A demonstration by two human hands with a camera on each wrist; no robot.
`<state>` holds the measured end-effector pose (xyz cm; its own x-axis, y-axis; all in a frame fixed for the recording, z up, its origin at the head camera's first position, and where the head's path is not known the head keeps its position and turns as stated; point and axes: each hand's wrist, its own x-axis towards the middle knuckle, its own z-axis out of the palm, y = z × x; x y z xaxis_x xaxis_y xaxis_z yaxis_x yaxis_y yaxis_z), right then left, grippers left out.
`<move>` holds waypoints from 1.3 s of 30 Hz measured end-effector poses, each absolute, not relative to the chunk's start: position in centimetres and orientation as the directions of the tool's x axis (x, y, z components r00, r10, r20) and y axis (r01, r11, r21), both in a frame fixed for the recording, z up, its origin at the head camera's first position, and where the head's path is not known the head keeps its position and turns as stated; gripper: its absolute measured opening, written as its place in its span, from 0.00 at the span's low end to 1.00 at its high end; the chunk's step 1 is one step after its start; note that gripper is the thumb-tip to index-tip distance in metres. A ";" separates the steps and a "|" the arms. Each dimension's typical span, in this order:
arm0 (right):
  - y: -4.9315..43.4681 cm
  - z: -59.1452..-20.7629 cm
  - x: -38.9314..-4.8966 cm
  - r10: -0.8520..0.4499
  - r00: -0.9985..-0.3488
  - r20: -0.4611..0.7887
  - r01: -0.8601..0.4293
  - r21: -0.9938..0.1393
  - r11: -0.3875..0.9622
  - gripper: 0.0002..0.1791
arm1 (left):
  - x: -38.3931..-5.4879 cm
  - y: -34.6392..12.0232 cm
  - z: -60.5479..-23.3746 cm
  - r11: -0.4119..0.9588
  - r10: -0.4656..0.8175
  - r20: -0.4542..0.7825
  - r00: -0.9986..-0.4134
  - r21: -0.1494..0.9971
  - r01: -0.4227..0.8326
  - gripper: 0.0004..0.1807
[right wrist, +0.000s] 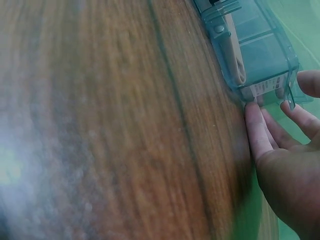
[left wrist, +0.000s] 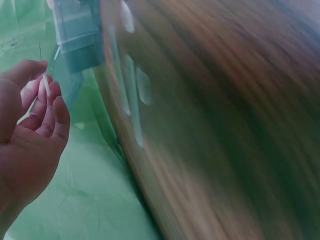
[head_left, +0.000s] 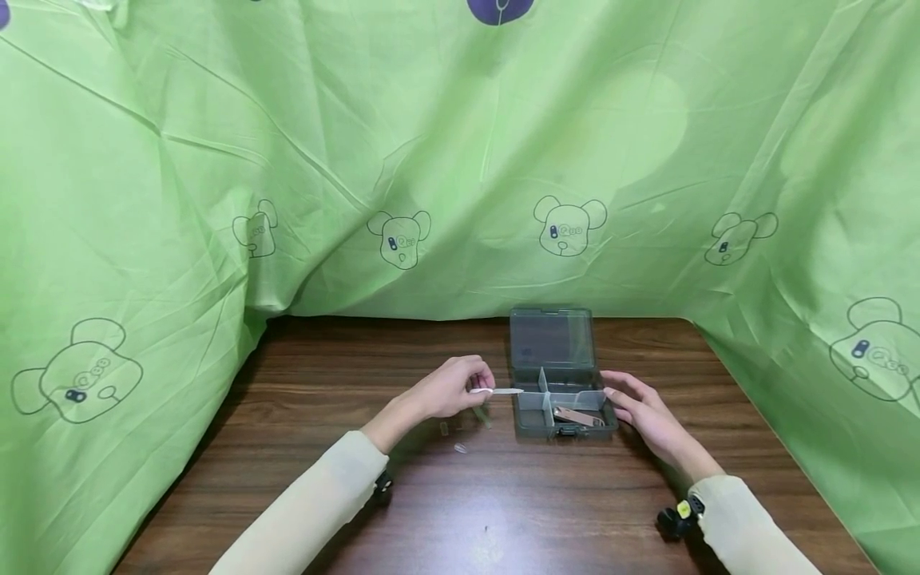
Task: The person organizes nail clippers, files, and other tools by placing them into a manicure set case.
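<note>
In the head view my left hand (head_left: 453, 388) pinches a thin white stick (head_left: 506, 391) between thumb and fingers. The stick's tapered end reaches the left edge of a grey see-through divided box (head_left: 532, 422). That box stands on the table with its lid (head_left: 552, 339) raised at the back. Nail clippers (head_left: 578, 417) with a pinkish body lie in its front right compartment. My right hand (head_left: 650, 415) rests its fingertips against the box's right side, fingers fairly straight. The left wrist view also shows the white stick (left wrist: 46, 84) at my left fingertips.
Below my left hand, a green slender piece (head_left: 482, 415) and a small clear piece (head_left: 460, 449) lie on the brown wooden table (head_left: 345, 359). Green cloth (head_left: 467, 160) hangs behind the table and on both sides.
</note>
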<state>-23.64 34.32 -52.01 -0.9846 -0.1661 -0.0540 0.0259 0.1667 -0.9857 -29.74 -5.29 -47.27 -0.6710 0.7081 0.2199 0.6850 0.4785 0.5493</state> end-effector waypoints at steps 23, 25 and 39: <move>34.2 -52.1 -23.6 -0.159 -0.986 -0.051 0.026 -0.988 0.154 0.34 | -31.1 3.0 -46.8 0.462 0.687 0.275 -0.673 0.548 0.697 0.03; 34.2 -52.0 -23.6 -0.160 -0.986 -0.050 0.025 -0.988 0.152 0.34 | -31.1 3.7 -46.9 0.467 0.675 0.293 -0.677 0.541 0.699 0.02; 34.2 -51.8 -23.6 -0.159 -0.986 -0.054 0.026 -0.985 0.169 0.33 | -31.3 7.4 -46.5 0.483 0.655 0.301 -0.693 0.539 0.690 0.02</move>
